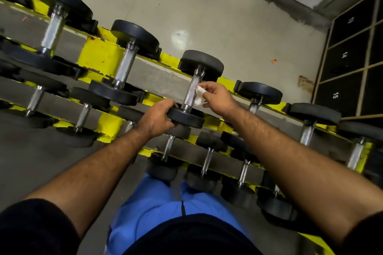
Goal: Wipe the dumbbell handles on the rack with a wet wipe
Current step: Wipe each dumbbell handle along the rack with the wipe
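Mid-wipe here: my right hand (217,94) pinches the crumpled white wet wipe (200,95) against the knurled chrome dumbbell handle (191,93), left hand (158,118) grips its black end plate (185,118), next I'd stroke along the handle.

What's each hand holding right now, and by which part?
Left hand grips the dumbbell by the rim of its near weight head. Right hand pinches a bunched white wet wipe at its edge, against the handle.
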